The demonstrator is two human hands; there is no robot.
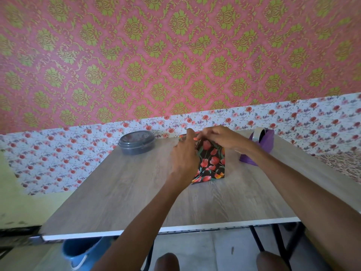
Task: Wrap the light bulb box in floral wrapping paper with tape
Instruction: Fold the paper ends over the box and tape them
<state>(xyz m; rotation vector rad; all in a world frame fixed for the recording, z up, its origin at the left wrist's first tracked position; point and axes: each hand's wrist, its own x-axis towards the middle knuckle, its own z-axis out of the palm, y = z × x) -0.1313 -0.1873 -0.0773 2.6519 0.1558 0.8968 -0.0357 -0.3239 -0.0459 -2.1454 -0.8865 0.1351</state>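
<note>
The light bulb box (212, 163) stands upright near the middle of the wooden table (125, 192), covered in dark wrapping paper with red tulips. Its lower end shows folded paper flaps. My left hand (183, 155) lies against the box's left side with its fingers reaching up to the top end. My right hand (216, 136) sits over the top end, fingers curled and pinching the paper fold there. The top of the box is hidden under both hands. A purple tape dispenser (259, 147) with its roll stands just right of the box.
A round grey lidded container (136, 142) sits at the table's back left. The table's far edge meets a floral-papered wall. A blue bucket (82, 251) stands under the front left edge, and my knees show below the front edge.
</note>
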